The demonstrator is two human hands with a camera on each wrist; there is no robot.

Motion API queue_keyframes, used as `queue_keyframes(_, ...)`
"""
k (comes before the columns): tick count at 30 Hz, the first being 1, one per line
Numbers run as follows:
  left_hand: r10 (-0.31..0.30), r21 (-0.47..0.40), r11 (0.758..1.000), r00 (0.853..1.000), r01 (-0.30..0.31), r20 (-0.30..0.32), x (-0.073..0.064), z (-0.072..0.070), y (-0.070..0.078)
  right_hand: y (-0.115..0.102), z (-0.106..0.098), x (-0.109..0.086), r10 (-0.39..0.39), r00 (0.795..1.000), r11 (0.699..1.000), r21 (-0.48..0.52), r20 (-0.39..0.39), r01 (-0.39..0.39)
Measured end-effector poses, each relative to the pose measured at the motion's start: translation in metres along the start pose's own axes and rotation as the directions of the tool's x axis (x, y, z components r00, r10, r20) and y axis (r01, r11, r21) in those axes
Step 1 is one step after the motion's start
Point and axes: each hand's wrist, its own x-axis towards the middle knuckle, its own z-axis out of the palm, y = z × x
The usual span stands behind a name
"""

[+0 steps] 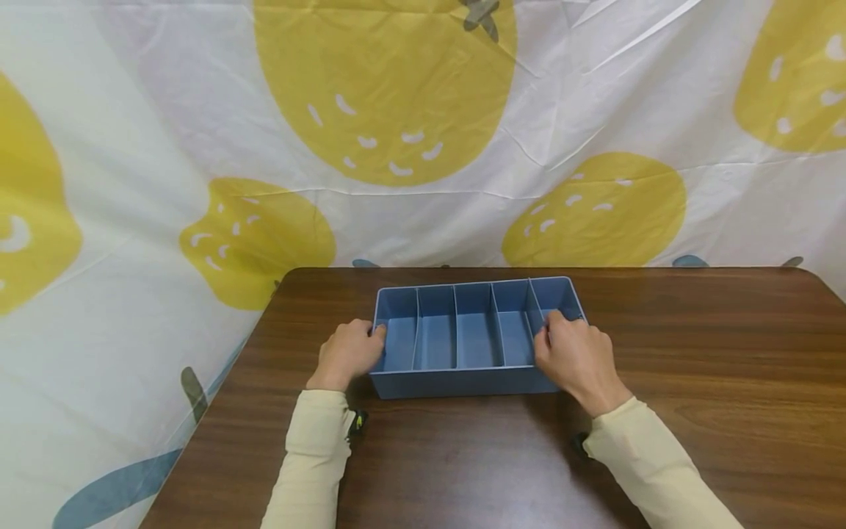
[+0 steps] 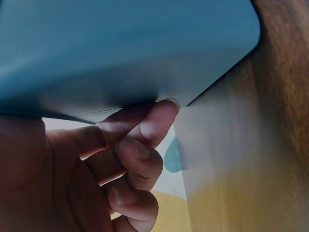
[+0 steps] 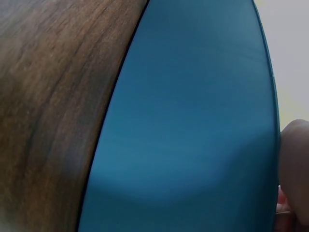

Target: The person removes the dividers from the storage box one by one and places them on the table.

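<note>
A blue divided tray (image 1: 463, 380), long and rectangular, rests on the wooden table with its front wall towards me. Thin upright dividers split it into several compartments, and no items show in them. At its left end my left hand (image 1: 349, 354) pinches the rim, thumb on the inner side. The left wrist view shows that hand's curled fingers (image 2: 140, 159) against the outside of the tray wall (image 2: 145, 38). My right hand (image 1: 573, 360) grips the rim near the front right corner, hiding part of the end compartment. In the right wrist view the tray's wall (image 3: 183, 116) fills most of the picture.
The brown wood-grain table (image 1: 714, 382) extends to both sides and in front of the tray. Behind it hangs a white curtain (image 1: 423, 220) printed with yellow fruit, which also runs down the left side. Pale sleeves (image 1: 307, 455) cover both forearms.
</note>
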Motion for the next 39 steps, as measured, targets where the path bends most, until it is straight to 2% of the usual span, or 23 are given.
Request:
queue_keyframes(7, 0.000, -0.002, 1.000, 1.000, 0.000, 0.000, 0.000, 0.000, 0.000, 0.002, -0.003, 0.003, 0.026, 1.000, 0.997, 0.067, 0.000, -0.026)
queue_keyframes(21, 0.007, -0.009, 1.000, 1.000, -0.007, -0.005, -0.001, 0.001, -0.001, -0.002, -0.008, 0.002, 0.053, 0.998, 0.997, 0.062, -0.022, -0.051)
queue_keyframes(39, 0.000, -0.017, 1.000, 1.000, 0.000, -0.002, 0.001, 0.002, -0.002, -0.010, -0.016, 0.002, 0.102, 0.992, 0.989, 0.119, -0.072, -0.093)
